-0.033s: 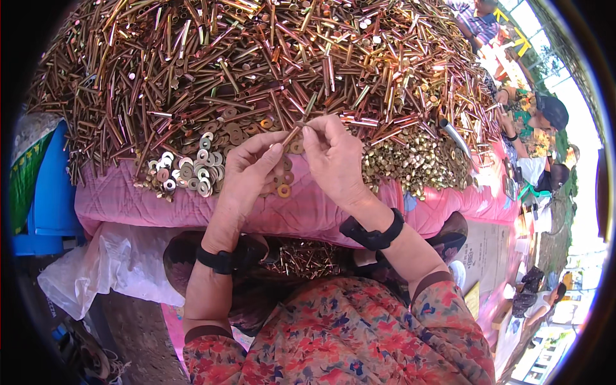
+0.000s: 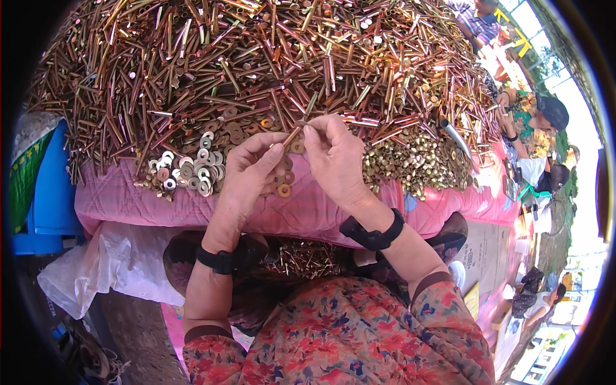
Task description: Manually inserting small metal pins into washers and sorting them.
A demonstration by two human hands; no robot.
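Note:
My left hand (image 2: pixel 251 163) is closed round a slim copper-coloured bolt (image 2: pixel 292 136), with thumb and index finger pinching it. The bolt is tilted, its upper end toward my right hand (image 2: pixel 335 156). That hand's thumb and index finger are pressed together at this end, on what looks like a washer (image 2: pixel 300 123), mostly hidden by the fingers. Beneath my hands lie brass-coloured washers (image 2: pixel 284 190), and more silvery ones (image 2: pixel 203 172) are heaped beside my left hand. Small brass-coloured nuts (image 2: pixel 417 160) lie in a pile right of my right hand.
A large heap of copper-coloured metal rods and tubes (image 2: pixel 256 58) covers the far side of the pink quilted cloth (image 2: pixel 147 202). A grey tube (image 2: pixel 454 136) lies by the nuts. Blue container (image 2: pixel 54 186) and clear plastic sheet (image 2: pixel 122 260) are at left. Other people (image 2: pixel 536 122) are at right.

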